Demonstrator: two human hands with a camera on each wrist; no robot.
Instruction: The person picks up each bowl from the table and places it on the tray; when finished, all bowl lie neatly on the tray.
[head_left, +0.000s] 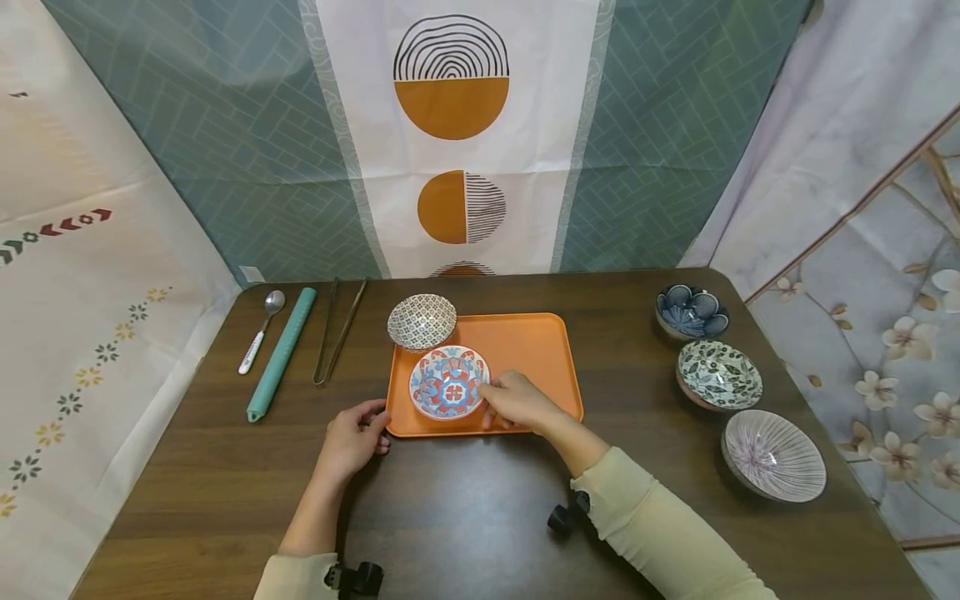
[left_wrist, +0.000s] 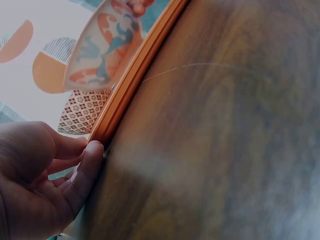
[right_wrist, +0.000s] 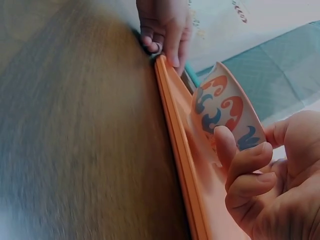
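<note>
An orange tray [head_left: 517,342] lies on the dark wooden table. My left hand [head_left: 351,437] pinches the tray's near left corner between thumb and fingers, as the left wrist view shows at the tray rim [left_wrist: 122,95]. My right hand [head_left: 517,400] holds a red-and-blue patterned bowl [head_left: 450,383] by its right side, thumb at the rim and fingers against the outer wall [right_wrist: 220,107]. This bowl is over the left part of the tray; whether its base touches the tray cannot be told. Behind it, a brown-and-white lattice-patterned bowl [head_left: 422,322] sits at the tray's far left corner.
Left of the tray lie metal tongs [head_left: 341,333], a rolled teal mat [head_left: 282,354] and a spoon [head_left: 262,331] with a white handle. Along the right side stand a dark blue bowl [head_left: 691,312], a green leaf-patterned bowl [head_left: 719,375] and a purple-striped bowl [head_left: 775,456].
</note>
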